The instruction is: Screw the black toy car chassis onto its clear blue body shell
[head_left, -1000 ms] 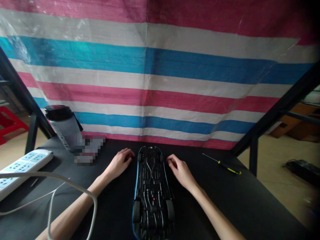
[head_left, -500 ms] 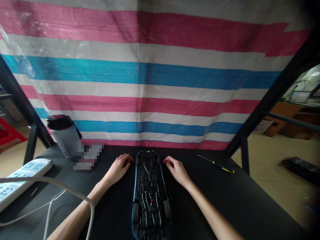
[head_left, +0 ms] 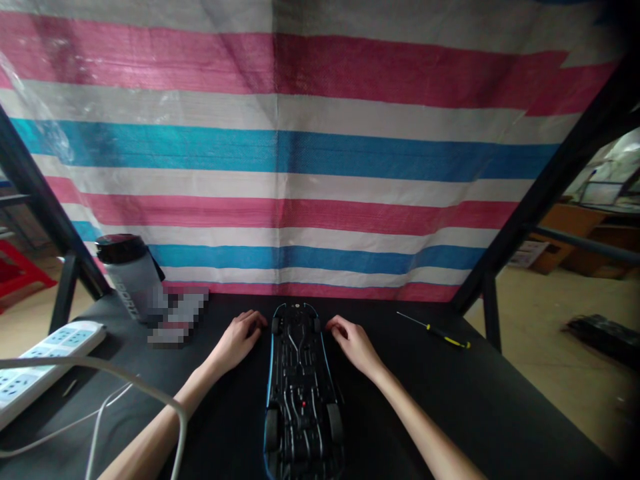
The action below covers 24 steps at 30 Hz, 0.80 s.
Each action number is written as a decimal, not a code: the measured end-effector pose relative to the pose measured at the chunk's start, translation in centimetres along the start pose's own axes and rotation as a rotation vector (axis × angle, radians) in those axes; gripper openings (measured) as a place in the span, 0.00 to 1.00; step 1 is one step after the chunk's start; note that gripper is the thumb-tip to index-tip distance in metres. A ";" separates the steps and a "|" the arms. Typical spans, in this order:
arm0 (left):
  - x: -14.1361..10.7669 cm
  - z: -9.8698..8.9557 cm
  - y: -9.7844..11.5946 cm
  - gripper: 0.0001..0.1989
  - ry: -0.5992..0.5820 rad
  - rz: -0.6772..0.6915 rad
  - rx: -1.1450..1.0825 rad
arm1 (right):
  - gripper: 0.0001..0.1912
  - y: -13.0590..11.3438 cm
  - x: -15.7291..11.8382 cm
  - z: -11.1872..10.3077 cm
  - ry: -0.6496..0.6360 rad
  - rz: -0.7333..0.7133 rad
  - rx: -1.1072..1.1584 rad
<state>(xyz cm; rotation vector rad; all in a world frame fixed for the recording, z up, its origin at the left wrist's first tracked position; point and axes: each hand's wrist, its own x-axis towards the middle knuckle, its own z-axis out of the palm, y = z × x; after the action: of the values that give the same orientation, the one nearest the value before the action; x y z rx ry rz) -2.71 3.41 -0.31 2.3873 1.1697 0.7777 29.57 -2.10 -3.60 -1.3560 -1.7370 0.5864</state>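
Observation:
A toy car [head_left: 301, 387] lies upside down on the black table, its dark underside and wheels facing up and blue bodywork showing along the edges. My left hand [head_left: 244, 335] rests on the table just left of the car's far end, fingers loosely bent and holding nothing. On the other side, my right hand [head_left: 353, 341] lies with its fingers loosely curled, a gap between thumb and forefinger, and nothing visible in them. Both hands are apart from the car. A screwdriver [head_left: 445, 335] with a black and yellow handle lies to the right of my right hand.
A grey bottle with a black lid [head_left: 133, 280] stands at the back left, beside a pixelated patch. A white power strip [head_left: 50, 363] and a grey cable [head_left: 125, 380] occupy the left side. Behind the table [head_left: 480, 400] hangs a striped sheet [head_left: 320, 153] between dark frame bars.
The whole view has shifted down very slightly. Both hands, the toy car and the screwdriver keep their places on the table.

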 end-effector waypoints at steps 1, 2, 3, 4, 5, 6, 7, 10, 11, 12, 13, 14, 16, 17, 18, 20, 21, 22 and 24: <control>0.0 0.0 0.0 0.11 -0.001 0.000 0.000 | 0.13 0.0 0.0 0.0 0.000 0.000 -0.001; 0.0 0.0 0.0 0.11 -0.003 0.000 0.000 | 0.13 -0.1 0.0 0.0 0.001 0.001 -0.003; 0.0 0.0 0.0 0.11 -0.005 0.000 -0.001 | 0.13 -0.1 0.0 0.0 0.001 0.002 -0.004; 0.1 0.1 0.0 0.11 -0.006 0.000 -0.001 | 0.13 -0.1 0.0 -0.1 0.001 0.002 -0.005; 0.1 0.1 0.0 0.11 -0.007 -0.001 -0.002 | 0.13 -0.1 0.0 -0.1 -0.001 0.002 -0.006; 0.1 0.1 0.0 0.11 -0.007 -0.002 -0.001 | 0.13 -0.1 0.0 -0.1 -0.003 0.002 -0.006; 0.1 0.1 0.0 0.10 -0.007 -0.003 0.000 | 0.13 -0.1 -0.1 -0.1 -0.005 0.002 -0.005; 0.1 0.1 -0.1 0.10 -0.007 -0.002 0.004 | 0.13 -0.1 -0.1 -0.1 -0.006 0.002 -0.006; 0.1 0.1 -0.1 0.10 -0.008 -0.001 0.005 | 0.13 -0.1 -0.1 -0.1 -0.007 0.002 -0.006; 0.1 0.1 -0.1 0.10 -0.008 0.001 0.006 | 0.13 0.0 -0.1 -0.1 -0.009 0.001 -0.006; 0.1 0.1 -0.1 0.10 -0.007 0.003 0.008 | 0.13 0.0 -0.1 -0.1 -0.011 -0.001 -0.005; 0.1 0.1 -0.2 0.10 -0.007 0.004 0.010 | 0.13 0.1 -0.1 -0.1 -0.014 -0.003 -0.004; 0.1 0.2 -0.3 0.10 -0.006 0.005 0.013 | 0.13 0.2 -0.1 -0.1 -0.016 -0.006 -0.002; 0.1 0.3 -0.4 0.10 -0.006 0.006 0.013 | 0.12 0.2 0.0 -0.1 -0.015 -0.007 -0.001; 0.1 0.3 -0.4 0.10 -0.007 0.006 0.013 | 0.12 0.3 0.0 0.0 -0.013 -0.009 0.000; 0.1 0.4 -0.5 0.10 -0.008 0.008 0.011 | 0.12 0.5 0.0 0.0 -0.009 -0.013 0.000; 0.1 0.4 -0.5 0.10 -0.008 0.009 0.011 | 0.12 0.5 0.0 0.0 -0.008 -0.015 0.000; 0.1 0.4 -0.5 0.10 -0.010 0.010 0.010 | 0.11 0.6 0.0 0.0 -0.008 -0.017 0.000; 0.1 0.3 -0.5 0.10 -0.012 0.012 0.009 | 0.11 0.6 0.0 0.0 -0.007 -0.020 0.000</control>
<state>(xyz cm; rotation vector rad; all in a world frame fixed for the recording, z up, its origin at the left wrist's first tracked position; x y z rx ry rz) -2.73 3.78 -0.79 2.4052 1.1579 0.7629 29.89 -1.90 -4.11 -1.3370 -1.7541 0.5804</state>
